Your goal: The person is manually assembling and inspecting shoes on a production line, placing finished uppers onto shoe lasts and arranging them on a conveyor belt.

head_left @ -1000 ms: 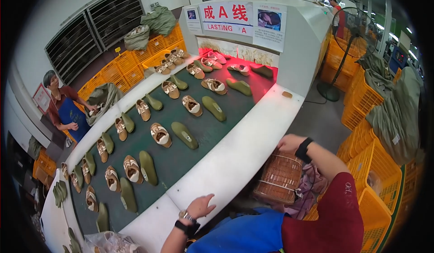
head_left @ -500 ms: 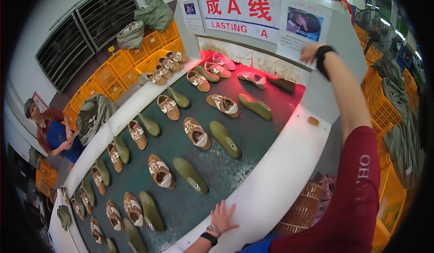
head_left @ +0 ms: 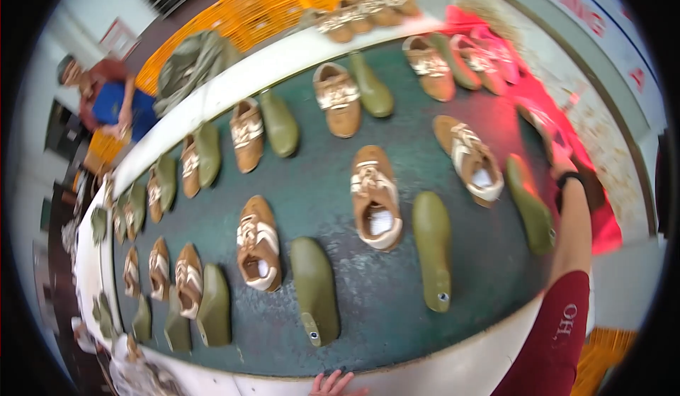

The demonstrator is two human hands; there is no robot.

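Observation:
At the right, my right hand (head_left: 562, 158) reaches under the red light to the heel end of a brown sneaker (head_left: 540, 123). They meet or overlap there, and its fingers are hidden and blurred. Beside that wrist lies a green shoe last (head_left: 529, 205). My left hand (head_left: 331, 384) is at the near white rim (head_left: 283, 385) with its fingers stretched out and nothing in it; only part of it shows. A brown and white sneaker (head_left: 471, 161) lies left of my right hand. Another sneaker (head_left: 375, 198) and a green last (head_left: 432, 251) lie nearer the middle.
Several more sneakers and lasts stand in rows on the dark green conveyor surface (head_left: 319, 183). A group of sneakers (head_left: 365, 10) sits on the far white ledge. Behind it are orange crates (head_left: 262, 3) and a grey-green sack (head_left: 191, 70). A person (head_left: 106, 98) stands at the far left.
My right hand has come down from beside the wall sign to the sneaker in the red light. My view has shifted closer over the surface, and my left hand now sits at the lower edge.

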